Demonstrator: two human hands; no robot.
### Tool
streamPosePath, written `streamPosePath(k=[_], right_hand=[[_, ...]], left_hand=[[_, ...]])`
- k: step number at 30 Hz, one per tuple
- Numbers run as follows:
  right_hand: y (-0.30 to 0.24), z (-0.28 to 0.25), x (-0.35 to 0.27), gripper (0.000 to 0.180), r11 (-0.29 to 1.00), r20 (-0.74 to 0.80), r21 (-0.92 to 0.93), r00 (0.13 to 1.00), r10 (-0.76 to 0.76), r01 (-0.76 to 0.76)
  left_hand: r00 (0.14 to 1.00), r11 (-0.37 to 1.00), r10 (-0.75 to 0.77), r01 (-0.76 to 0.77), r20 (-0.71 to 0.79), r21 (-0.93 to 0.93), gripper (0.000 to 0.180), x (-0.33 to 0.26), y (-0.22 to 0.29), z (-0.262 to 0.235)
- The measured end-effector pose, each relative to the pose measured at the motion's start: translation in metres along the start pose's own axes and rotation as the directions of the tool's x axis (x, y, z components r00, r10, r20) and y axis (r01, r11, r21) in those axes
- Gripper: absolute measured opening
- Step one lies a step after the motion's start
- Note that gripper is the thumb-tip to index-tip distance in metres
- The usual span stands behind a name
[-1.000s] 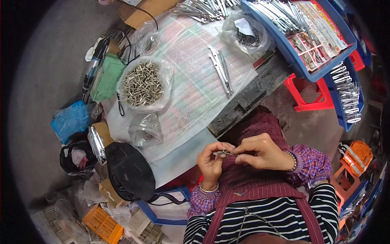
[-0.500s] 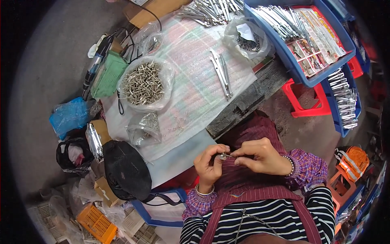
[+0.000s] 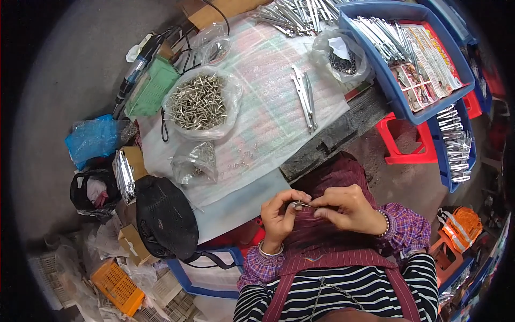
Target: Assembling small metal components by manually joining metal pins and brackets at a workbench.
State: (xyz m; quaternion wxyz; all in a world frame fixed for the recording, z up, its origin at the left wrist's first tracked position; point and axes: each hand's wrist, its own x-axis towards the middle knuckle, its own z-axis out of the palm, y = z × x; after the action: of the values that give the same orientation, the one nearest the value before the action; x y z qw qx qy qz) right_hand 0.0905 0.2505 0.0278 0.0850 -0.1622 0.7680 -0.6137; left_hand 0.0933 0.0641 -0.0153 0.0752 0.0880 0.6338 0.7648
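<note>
Between my two hands, over my lap, I hold a small metal part (image 3: 298, 204), a short silvery piece with a thin pin sticking out toward my right. It is too small to make out more than that. My left hand (image 3: 280, 214) is curled shut around its thicker end, thumb and forefinger pinching it, palm turned up toward me, a bangle at the wrist. My right hand (image 3: 348, 209) comes in from the other side with knuckles up, its fingertips pinched on the thin pin, a bead bracelet at the wrist. Both forearms are bent in close to my body, in purple checked sleeves over a striped shirt and maroon apron.

Just beyond my hands is the low work table (image 3: 252, 206), covered with a pale sheet of foam wrap (image 3: 268, 107). On it sits a clear bag of rivets (image 3: 199, 103), open at the top and heaped full, and nearer to me a smaller plastic bag (image 3: 194, 163) of metal bits. A few long flat metal strips (image 3: 304, 96) lie together near the middle of the sheet. To my right, a blue tray (image 3: 399, 102) holds more silvery strips, resting above a red stool (image 3: 399, 142). At the table's left edge are a green basket (image 3: 152, 88) and a black bag (image 3: 165, 217), with a grey concrete floor beyond.
</note>
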Motion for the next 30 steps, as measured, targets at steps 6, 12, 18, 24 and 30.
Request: streamPosePath(k=[6,12,18,24,30], right_hand=[[-0.001,0.002,-0.001,0.019,1.0,-0.003,0.015,1.0,0.021,-0.021],[-0.004,0.002,-0.001,0.02,0.996,-0.029,-0.082,0.999,-0.026,0.023],[-0.009,-0.004,-0.002,0.031,0.775,0.215,-0.516,0.931,-0.295,0.365],[-0.002,-0.003,0.003,0.02,0.816,0.182,-0.477,0.945,-0.271,0.326],[0.013,-0.002,0.005,0.014,0.996,-0.041,-0.003,0.995,-0.086,0.086]], left_hand=[[0.999,0.998,0.034,-0.034,-0.009,0.054,0.015,-0.001,-0.001,-0.001],[0.972,0.896,0.228,-0.229,0.048,0.38,0.006,0.005,0.004,-0.001],[0.976,0.822,0.196,-0.213,0.089,0.528,0.014,0.009,0.018,-0.002],[0.998,0.91,-0.045,0.057,-0.038,0.411,0.011,-0.001,0.004,0.005],[0.997,0.918,-0.008,0.036,-0.074,0.395,0.009,0.005,0.014,0.014]])
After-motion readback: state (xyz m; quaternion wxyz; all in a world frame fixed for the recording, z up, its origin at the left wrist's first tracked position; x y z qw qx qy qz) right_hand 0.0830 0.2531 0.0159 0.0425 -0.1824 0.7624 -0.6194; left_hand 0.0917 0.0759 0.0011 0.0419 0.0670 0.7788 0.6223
